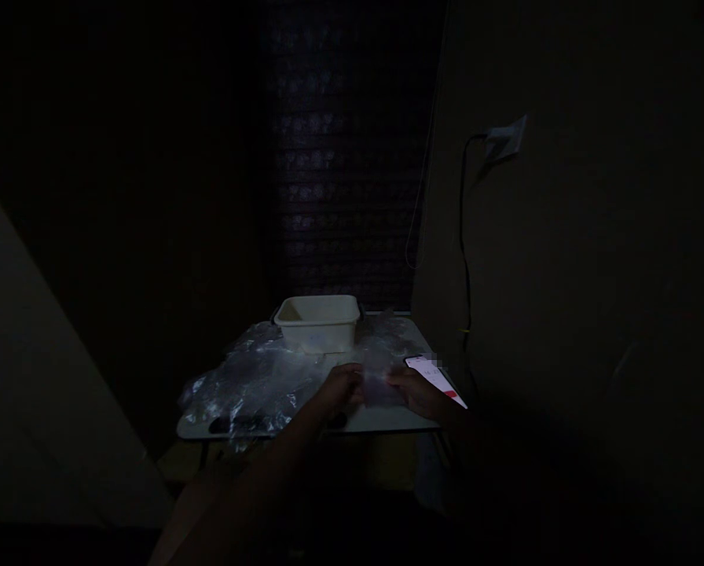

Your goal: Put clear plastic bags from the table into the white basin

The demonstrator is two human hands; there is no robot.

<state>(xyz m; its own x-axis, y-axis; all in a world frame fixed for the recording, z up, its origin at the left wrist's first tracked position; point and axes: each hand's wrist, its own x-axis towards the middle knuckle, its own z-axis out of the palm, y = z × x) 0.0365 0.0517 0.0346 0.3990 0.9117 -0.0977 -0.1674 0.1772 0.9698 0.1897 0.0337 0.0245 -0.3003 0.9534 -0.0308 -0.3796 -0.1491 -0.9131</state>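
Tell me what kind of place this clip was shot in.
Probably a dim room in a home: a patterned blind or curtain at the back, a cord plugged in at the wall, and a small low table.

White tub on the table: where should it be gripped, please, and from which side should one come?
I would grip the white tub by its rim at the left and right ends, coming from both sides, fingers under the edge. It stands upright, open at the top, and its rim appears to stick out. The crumpled clear plastic lies close on the left, so take care there.
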